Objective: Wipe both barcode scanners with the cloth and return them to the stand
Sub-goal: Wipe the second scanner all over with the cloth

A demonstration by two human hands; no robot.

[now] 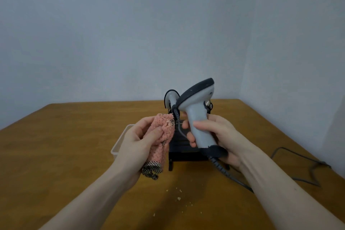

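My right hand (pixel 218 136) grips the handle of a grey barcode scanner (pixel 197 110) with a dark head, held upright above the black stand (pixel 184 153). Its coiled cable (pixel 220 168) hangs from the handle's base. My left hand (pixel 138 140) holds a bunched pink cloth (pixel 164 132) with a checked hem, just left of the scanner and apart from it. A second grey scanner (pixel 171 99) sits in the stand behind, partly hidden by the held one.
A clear plastic tray (pixel 119 142) lies on the wooden table (pixel 74 136), left of the stand and partly behind my left hand. Grey cable (pixel 306 160) trails across the table at right. Small crumbs (pixel 179 198) lie near the front. Walls close in behind and at right.
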